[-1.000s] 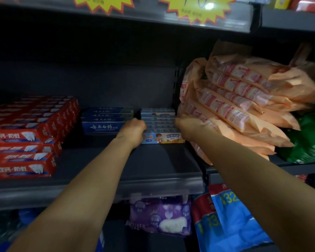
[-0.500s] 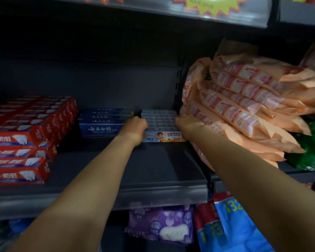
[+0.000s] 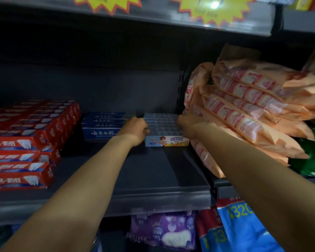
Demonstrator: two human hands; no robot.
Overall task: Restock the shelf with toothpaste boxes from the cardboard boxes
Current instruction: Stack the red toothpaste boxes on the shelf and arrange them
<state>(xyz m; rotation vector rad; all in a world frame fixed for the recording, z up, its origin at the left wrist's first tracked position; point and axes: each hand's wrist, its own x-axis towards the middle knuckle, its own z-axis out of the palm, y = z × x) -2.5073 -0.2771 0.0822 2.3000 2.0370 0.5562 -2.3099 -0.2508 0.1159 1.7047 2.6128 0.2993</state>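
A row of children's toothpaste boxes (image 3: 163,130) sits at the back of the dark shelf (image 3: 153,179), clamped between the hands: left hand (image 3: 135,130) grips its left end with curled fingers, right hand (image 3: 187,127) holds its right end. Blue toothpaste boxes (image 3: 102,126) lie just beside, red ones (image 3: 25,142) farther left. Both arms reach straight forward.

Setting: dim shop aisle, seen close up.
Shelving: dark grey metal shelf (image 3: 153,180) with a dark back panel (image 3: 98,84).
Above: upper shelf edge (image 3: 171,17) carrying yellow starburst price tags (image 3: 215,10), catching glare.
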